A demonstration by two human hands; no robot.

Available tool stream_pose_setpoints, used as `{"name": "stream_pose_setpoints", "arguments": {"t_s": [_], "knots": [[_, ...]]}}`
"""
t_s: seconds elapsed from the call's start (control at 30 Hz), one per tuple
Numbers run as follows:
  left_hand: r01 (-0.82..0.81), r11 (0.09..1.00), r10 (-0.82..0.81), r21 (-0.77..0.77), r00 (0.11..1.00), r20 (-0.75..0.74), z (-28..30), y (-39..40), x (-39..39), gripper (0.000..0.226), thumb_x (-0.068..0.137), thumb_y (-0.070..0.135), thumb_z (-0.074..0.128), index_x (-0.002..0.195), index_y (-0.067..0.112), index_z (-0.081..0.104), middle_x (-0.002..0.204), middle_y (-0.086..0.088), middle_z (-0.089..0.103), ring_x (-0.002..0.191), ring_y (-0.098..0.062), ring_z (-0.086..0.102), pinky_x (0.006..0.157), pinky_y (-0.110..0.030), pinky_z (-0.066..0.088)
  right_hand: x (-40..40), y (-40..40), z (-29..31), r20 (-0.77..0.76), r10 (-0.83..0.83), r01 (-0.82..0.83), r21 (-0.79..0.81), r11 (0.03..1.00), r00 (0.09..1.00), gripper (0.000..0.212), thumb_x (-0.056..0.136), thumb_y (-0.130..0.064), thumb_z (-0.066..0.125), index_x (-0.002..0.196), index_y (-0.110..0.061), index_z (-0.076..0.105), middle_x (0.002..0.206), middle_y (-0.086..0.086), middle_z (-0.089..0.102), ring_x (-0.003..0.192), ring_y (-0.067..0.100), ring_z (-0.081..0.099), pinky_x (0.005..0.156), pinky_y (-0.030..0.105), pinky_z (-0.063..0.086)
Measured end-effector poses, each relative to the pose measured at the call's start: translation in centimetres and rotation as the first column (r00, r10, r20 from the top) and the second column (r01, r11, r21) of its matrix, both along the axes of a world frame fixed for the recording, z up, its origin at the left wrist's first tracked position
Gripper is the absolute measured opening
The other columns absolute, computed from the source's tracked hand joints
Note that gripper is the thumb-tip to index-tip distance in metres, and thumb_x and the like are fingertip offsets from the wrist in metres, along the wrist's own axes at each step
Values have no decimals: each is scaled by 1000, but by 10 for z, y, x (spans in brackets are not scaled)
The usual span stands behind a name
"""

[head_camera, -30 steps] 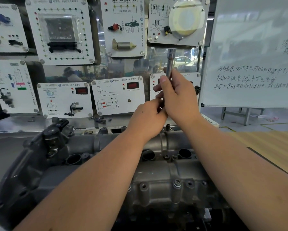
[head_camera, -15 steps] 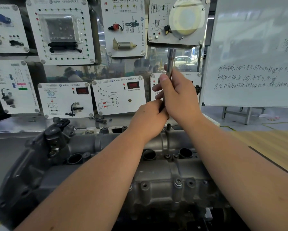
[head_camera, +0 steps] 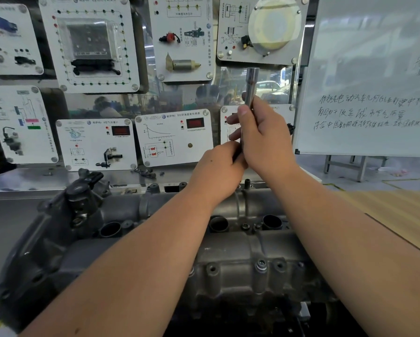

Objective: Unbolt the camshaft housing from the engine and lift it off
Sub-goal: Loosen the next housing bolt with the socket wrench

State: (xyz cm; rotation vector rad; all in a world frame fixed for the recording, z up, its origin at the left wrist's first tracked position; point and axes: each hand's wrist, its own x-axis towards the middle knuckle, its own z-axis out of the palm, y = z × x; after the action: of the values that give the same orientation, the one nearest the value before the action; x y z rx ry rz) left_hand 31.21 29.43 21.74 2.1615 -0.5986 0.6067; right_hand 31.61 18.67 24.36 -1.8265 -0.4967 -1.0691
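Above the camshaft housing (head_camera: 228, 254), right hand (head_camera: 265, 139) grips the socket tool (head_camera: 251, 86) upright, left hand (head_camera: 218, 171) pinching its lower end, likely steadying it on a far bolt.

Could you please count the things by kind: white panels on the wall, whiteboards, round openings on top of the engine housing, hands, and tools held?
White panels: 8, one partly hidden
Whiteboard: 1
Round openings: 3
Hands: 2
Socket tool: 1
Total: 15
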Motion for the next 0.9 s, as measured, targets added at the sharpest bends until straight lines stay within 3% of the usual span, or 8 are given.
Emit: {"name": "stream_pose_setpoints", "arguments": {"t_s": [0.1,0.23,0.33,0.47,0.57,0.63,0.8,0.9], "knots": [[-44,999,45,-26,999,23,1,2,2,18,96,23,58,85,9,61,70,-4,63,66,-22,58,55,-32,37,0,0,-1,19,13,-13,-28,1000,1000,18,107,-26,46,100,-16,60,93,-7,71,74,8,68,73,34,56],[-31,999,33,-43,999,36,1,2,2,14,95,22,62,94,8,64,77,-6,68,76,-26,64,67,-37,49,1,-1,-3,30,44,-44,-1,999,999,32,102,-27,57,133,-22,54,93,-10,73,80,4,69,75,20,54],[-29,998,30,-49,999,33,1,1,1,19,98,26,57,88,11,63,75,-6,67,76,-27,63,67,-39,48,2,-2,-3,15,29,-29,-12,1000,999,8,105,-22,49,105,-26,56,88,-11,71,74,2,67,67,17,51],[-49,999,50,-21,998,24,1,1,0,28,100,27,53,74,20,55,68,-2,62,72,-27,59,59,-34,39,4,-1,-1,-10,-1,1,9,1000,1000,20,107,-23,41,91,-17,51,91,-11,70,73,2,67,62,14,47],[-56,998,57,-21,998,32,2,2,1,18,97,25,58,81,18,58,69,1,62,70,-22,60,56,-32,38,4,0,-2,-14,36,-36,19,999,999,19,106,-29,46,119,-18,56,95,-9,72,79,3,69,71,22,53],[-38,999,39,-31,999,34,2,3,2,10,96,25,60,90,18,59,73,3,65,73,-20,63,58,-31,41,3,0,-3,-2,60,-60,55,997,998,39,103,-33,54,139,-20,47,95,-10,73,82,3,70,75,19,54],[-15,997,17,-72,999,27,0,2,0,16,97,28,58,89,15,60,75,-2,65,76,-25,63,66,-37,47,2,-1,-1,16,-4,4,-2,1000,1000,16,104,-26,50,105,-14,60,91,-3,71,78,10,69,69,25,53],[-4,999,6,-53,1000,28,0,2,0,18,97,26,56,82,17,60,72,-3,65,73,-26,60,63,-36,43,0,0,0,16,0,0,-16,1000,1000,23,107,-23,43,85,-26,52,91,-10,71,74,5,68,65,19,51]]}}
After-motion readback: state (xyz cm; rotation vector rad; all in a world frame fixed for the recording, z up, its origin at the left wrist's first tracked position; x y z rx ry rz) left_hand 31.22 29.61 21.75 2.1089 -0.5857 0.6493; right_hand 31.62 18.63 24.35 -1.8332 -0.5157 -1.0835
